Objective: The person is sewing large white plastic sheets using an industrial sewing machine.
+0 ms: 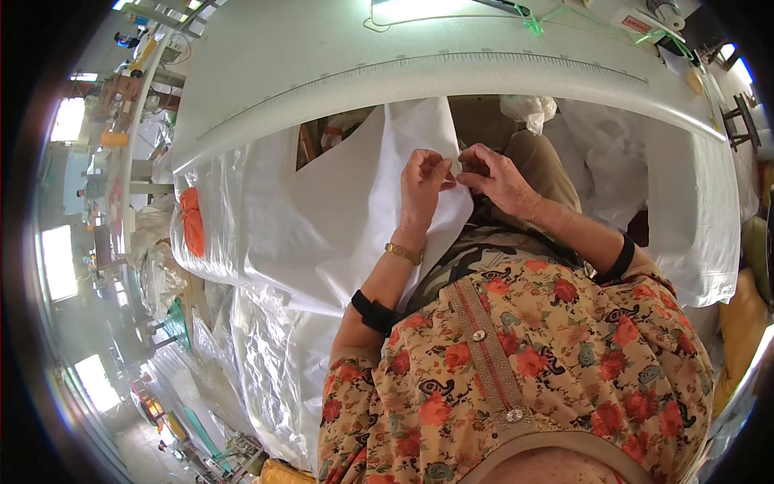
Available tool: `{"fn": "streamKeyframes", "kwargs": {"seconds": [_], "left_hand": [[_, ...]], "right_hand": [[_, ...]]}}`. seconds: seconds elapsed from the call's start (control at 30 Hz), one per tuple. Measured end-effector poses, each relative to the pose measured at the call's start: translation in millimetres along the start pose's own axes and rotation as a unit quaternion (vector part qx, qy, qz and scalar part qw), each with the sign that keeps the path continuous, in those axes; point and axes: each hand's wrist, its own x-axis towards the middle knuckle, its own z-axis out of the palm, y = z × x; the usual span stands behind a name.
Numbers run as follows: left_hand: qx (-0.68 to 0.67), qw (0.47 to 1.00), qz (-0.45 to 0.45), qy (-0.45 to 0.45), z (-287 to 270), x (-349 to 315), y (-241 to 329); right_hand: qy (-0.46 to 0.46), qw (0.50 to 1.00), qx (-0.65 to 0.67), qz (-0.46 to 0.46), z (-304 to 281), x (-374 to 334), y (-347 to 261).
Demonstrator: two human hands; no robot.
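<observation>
Left hand and right hand both pinching white fabric edge, fingers closed, at 12 o'clock below table.

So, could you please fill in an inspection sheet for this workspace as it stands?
Surface: long white table with a ruler scale along its near edge.
Job's things: white fabric sheet, hanging below the table edge onto the lap.
Clutter: clear plastic-wrapped bundles at the left; orange piece on one.
Grippers: left hand and right hand both pinch the sheet's edge with the fingers.
Cables: pale cord and green string on the far tabletop.
Surroundings: workshop floor at left, with bright windows.
</observation>
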Motion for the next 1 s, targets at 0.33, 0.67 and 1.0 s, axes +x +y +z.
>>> {"fn": "streamKeyframes", "kwargs": {"seconds": [0.33, 0.67, 1.0], "left_hand": [[-0.027, 0.997, -0.078, -0.003, 3, 6, -4], [-0.123, 0.987, -0.098, -0.032, 2, 10, -13], [-0.048, 0.994, -0.098, -0.028, 6, 11, -9]], "right_hand": [[-0.043, 0.997, 0.067, -0.008, 3, 2, 13], [-0.069, 0.991, 0.112, 0.0, -1, 1, 12], [-0.078, 0.99, 0.115, 0.008, 0, 1, 15]]}}
